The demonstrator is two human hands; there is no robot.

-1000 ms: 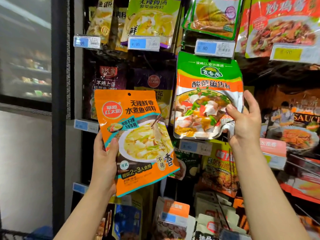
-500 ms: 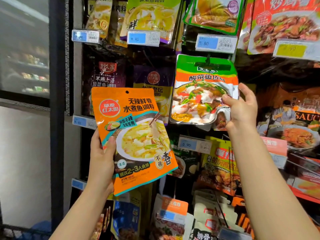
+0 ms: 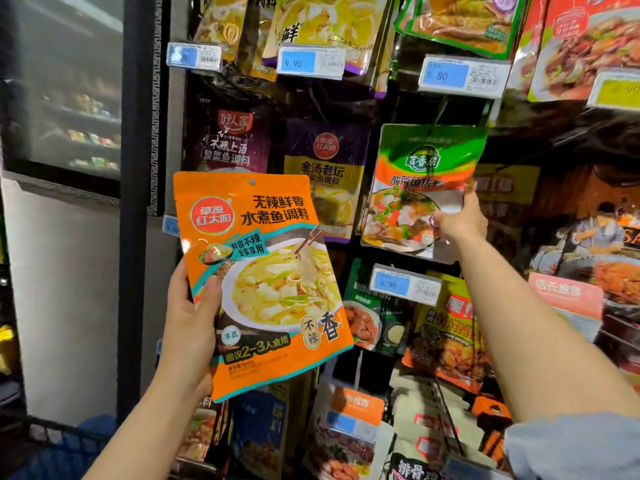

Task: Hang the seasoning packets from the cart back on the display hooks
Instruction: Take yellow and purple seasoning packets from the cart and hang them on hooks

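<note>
left hand (image 3: 188, 320): grips glossy flat orange packet (image 3: 263, 282) at lower-left edge, tilted, before the rack
right hand (image 3: 460, 221): pinches crinkly green-topped packet (image 3: 415, 188) right edge, raised just under 5.80 tag (image 3: 462, 76)

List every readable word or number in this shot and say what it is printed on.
"无辣鲜香 水煮鱼调料": orange packet in the left hand.
"草原红太阳": its red badge.
"建议2-3人食用": its lower band.
"吉香居": green packet in the right hand.
"金汤老坛": purple-and-yellow packet.
"9.90": upper price tag.
"5.80": price tag.
Barcodes, fine print: too small.
</note>
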